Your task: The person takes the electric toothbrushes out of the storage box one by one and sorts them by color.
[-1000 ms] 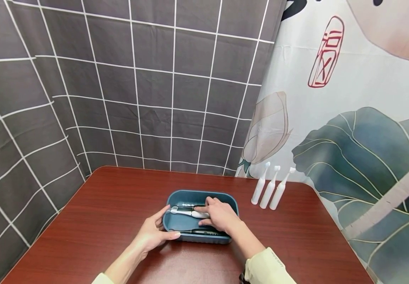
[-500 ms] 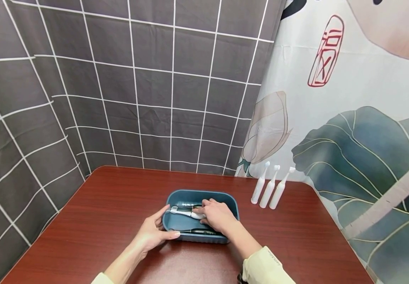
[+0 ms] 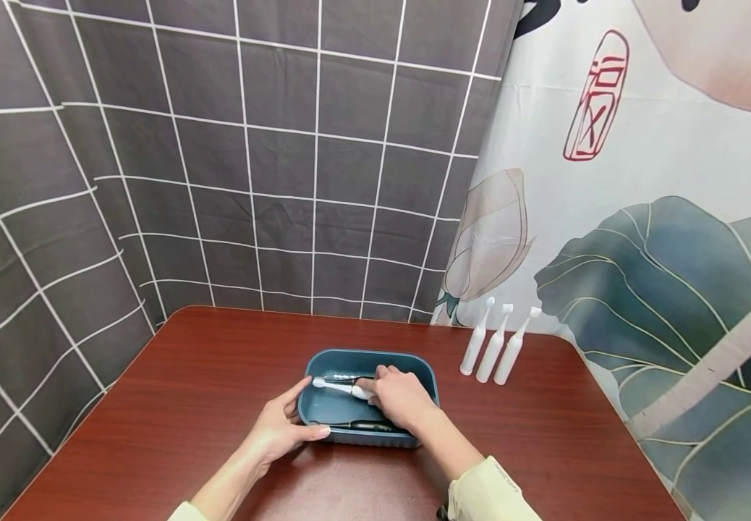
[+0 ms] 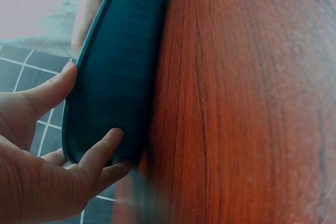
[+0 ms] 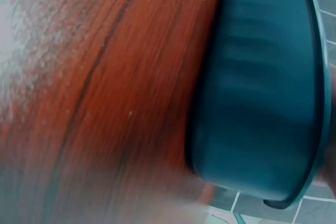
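A blue plastic storage box (image 3: 369,357) sits on the table. My left hand (image 3: 279,432) holds its left end, thumb at the near rim and fingers along the end wall, as the left wrist view shows. Inside, my right hand (image 3: 403,398) pinches the handle of a white electric toothbrush (image 3: 335,387), whose head points left. Behind it lies a dark toothbrush (image 3: 343,378), partly covered. Another black toothbrush (image 3: 365,425) lies along the near wall. The right wrist view shows mostly the box's outer wall (image 5: 257,87); my right fingers are hidden there.
Three white electric toothbrushes (image 3: 493,354) lie in a row on the table, right of the box and farther back. The reddish-brown wooden table (image 3: 219,362) meets a grey checked curtain (image 3: 271,159) behind and a floral curtain (image 3: 610,239) on the right.
My right hand has shifted slightly left, its fingers and thumb closing on the white toothbrush. The toothbrush has turned, and its head now faces differently. My left hand stays on the box.
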Demonstrator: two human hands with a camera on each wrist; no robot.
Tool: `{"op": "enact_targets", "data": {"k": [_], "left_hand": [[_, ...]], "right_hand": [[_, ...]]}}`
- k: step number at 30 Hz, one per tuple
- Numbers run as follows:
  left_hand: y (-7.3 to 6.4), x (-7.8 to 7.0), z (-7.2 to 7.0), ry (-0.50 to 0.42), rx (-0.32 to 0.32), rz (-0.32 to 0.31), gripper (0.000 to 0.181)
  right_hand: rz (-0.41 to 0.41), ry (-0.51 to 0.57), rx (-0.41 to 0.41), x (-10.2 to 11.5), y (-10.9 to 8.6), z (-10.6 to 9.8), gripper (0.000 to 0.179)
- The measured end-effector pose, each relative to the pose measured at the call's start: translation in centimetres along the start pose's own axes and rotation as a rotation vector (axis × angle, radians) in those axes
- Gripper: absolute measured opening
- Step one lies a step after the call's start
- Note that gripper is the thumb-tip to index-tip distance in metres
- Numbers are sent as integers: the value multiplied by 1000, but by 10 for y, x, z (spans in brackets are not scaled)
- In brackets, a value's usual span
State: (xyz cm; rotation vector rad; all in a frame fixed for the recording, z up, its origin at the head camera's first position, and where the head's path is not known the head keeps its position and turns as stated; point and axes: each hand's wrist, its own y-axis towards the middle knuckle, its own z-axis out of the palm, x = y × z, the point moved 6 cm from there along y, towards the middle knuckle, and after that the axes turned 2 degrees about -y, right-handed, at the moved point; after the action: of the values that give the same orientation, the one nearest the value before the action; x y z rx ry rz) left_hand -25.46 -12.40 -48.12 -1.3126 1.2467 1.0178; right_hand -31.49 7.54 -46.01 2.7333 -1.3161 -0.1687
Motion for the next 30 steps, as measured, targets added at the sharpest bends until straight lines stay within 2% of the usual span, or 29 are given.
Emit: {"op": "enact_targets", "data": {"k": [7,18,26,30], "left_hand": [[0,1,0,14,-4,10,100],[1,2,0,17,-17,15,101],[2,3,-1,13,-10,7,101],[2,3,-1,4,-9,4,100]], "right_hand": [[40,124,-49,-11,-6,-9,39],[88,339,-187,-29,-16,-22,37],[93,724,-306,-50,-21,-41,37],[121,838,-370,-56,-29,-59,39]]}}
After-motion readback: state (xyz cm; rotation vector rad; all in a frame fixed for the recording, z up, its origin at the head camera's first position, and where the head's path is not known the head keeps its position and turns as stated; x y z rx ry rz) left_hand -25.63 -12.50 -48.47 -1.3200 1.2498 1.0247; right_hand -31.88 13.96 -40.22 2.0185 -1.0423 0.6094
